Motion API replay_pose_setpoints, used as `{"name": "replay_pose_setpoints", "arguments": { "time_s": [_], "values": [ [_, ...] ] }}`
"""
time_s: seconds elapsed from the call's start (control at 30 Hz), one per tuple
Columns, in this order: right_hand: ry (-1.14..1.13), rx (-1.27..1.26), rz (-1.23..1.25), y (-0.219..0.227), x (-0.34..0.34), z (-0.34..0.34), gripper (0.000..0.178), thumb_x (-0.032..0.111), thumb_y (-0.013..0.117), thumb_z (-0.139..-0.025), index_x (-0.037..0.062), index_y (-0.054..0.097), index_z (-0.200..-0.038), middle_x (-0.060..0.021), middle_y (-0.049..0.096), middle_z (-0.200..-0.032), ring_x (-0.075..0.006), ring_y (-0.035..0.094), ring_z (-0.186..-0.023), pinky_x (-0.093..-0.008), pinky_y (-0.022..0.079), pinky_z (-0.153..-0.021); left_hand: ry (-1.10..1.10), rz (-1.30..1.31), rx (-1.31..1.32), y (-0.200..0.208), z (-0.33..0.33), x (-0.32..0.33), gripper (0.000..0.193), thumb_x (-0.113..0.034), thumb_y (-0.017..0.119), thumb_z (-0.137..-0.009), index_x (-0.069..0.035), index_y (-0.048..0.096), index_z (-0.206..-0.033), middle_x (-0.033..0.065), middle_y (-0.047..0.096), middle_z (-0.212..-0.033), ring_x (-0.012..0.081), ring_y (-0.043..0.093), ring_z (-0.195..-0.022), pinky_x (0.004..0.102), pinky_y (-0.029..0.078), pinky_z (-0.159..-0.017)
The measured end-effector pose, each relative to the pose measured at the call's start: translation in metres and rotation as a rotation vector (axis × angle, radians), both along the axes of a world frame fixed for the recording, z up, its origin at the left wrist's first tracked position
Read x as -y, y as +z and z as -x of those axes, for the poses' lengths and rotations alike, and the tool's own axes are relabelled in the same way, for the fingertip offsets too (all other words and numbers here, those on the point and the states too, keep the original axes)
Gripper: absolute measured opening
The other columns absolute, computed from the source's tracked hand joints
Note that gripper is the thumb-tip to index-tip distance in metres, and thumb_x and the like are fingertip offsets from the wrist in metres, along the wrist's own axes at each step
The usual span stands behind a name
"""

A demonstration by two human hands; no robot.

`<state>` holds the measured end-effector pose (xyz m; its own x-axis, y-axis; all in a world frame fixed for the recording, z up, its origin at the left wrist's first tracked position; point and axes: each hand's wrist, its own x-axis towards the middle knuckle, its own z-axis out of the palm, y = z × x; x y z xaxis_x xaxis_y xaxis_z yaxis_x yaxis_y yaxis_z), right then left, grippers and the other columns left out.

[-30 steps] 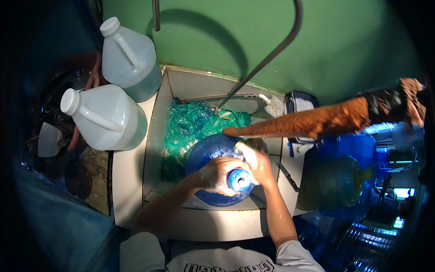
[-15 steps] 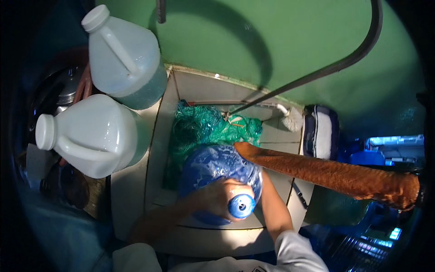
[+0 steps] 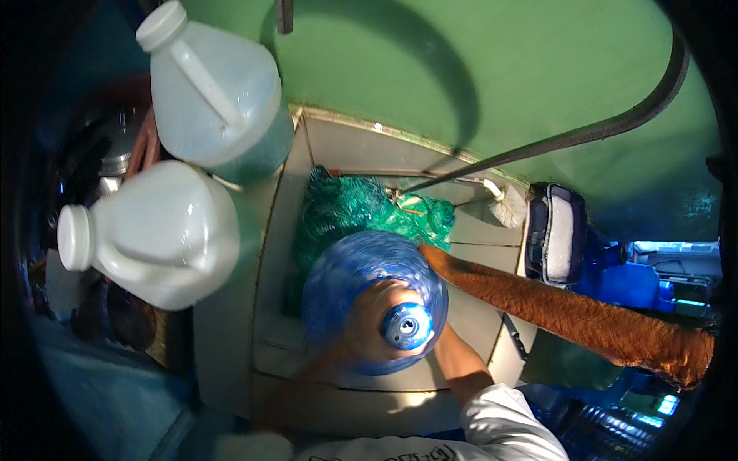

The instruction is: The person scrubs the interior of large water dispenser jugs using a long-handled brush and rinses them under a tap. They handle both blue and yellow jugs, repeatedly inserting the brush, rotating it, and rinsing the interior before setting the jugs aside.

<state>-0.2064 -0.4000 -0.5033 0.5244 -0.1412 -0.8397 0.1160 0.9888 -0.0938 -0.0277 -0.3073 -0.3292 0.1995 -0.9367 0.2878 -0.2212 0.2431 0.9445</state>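
Note:
A large round blue water jug (image 3: pixel 361 257) stands in front of me, its neck and blue-and-white cap (image 3: pixel 407 326) pointing up toward me. My left hand (image 3: pixel 377 307) is closed around the neck just below the cap. Circular streaks blur the jug's shoulder. My right forearm (image 3: pixel 459 361) reaches up to the jug's right side and passes behind it; the jug hides that hand and its fingers. Beyond the jug lies a heap of shiny green netting or plastic (image 3: pixel 346 207) in the tiled basin (image 3: pixel 480 257).
Two translucent white jugs (image 3: pixel 219 100) with handles stand on the left ledge. A grey hose (image 3: pixel 561 142) slants down from the green wall. At right are a white brush (image 3: pixel 507 206), a dark-and-white bundle (image 3: pixel 557 238), a black pen-like item (image 3: pixel 513 336) and a furry orange tail (image 3: pixel 561 311) crossing the basin's edge.
White foam that showed plainly on the jug's shoulder is now smeared into circular streaks, as if the jug is turning. The orange tail has swung slightly downward. My left hand keeps its grip.

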Motion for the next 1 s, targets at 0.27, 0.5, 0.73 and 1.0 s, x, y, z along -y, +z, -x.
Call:
{"name": "replay_pose_setpoints", "arguments": {
  "time_s": [0.27,0.5,0.73,1.0],
  "values": [
    [-0.044,0.099,-0.044,-0.065,-0.013,-0.003,0.037,0.026,0.047,-0.101,0.0032,0.060,-0.127,-0.0129,0.067,-0.122,-0.0260,0.065,-0.105,-0.0445,0.053,-0.096,-0.417,-0.009,-0.022,0.008,-0.037,-0.004,0.052,-0.023,0.088,-0.064,-0.007,0.062,-0.107,0.0146,0.066,-0.100,0.0336,0.064,-0.101,0.0436,0.050,-0.091],
    [-0.173,0.129,0.031,-0.012,-0.042,0.005,0.036,0.023,0.045,-0.101,0.0032,0.059,-0.128,-0.0134,0.066,-0.124,-0.0274,0.065,-0.106,-0.0454,0.053,-0.097,0.606,0.073,0.010,0.044,0.015,-0.027,0.074,-0.022,0.088,-0.060,-0.004,0.054,-0.122,0.0171,0.055,-0.116,0.0366,0.054,-0.107,0.0447,0.042,-0.096],
    [0.317,-0.628,1.648,0.170,-0.084,-0.008,0.038,0.026,0.046,-0.096,-0.0001,0.057,-0.121,-0.0232,0.059,-0.120,-0.0347,0.057,-0.112,-0.0445,0.047,-0.093,-0.041,-0.131,0.040,-0.009,-0.023,-0.029,0.054,-0.021,0.089,-0.061,-0.005,0.062,-0.105,0.0120,0.068,-0.099,0.0269,0.067,-0.093,0.0389,0.052,-0.088],
    [-0.239,-0.698,1.905,0.157,-0.179,0.026,0.062,0.034,0.052,-0.091,-0.0022,0.043,-0.140,-0.0272,0.036,-0.148,-0.0450,0.027,-0.140,-0.0546,0.013,-0.116,0.552,0.145,-0.375,0.108,-0.014,-0.073,0.042,0.007,0.075,-0.072,-0.005,0.058,-0.110,0.0052,0.066,-0.097,0.0161,0.063,-0.093,0.0334,0.051,-0.087]
  ]
}}
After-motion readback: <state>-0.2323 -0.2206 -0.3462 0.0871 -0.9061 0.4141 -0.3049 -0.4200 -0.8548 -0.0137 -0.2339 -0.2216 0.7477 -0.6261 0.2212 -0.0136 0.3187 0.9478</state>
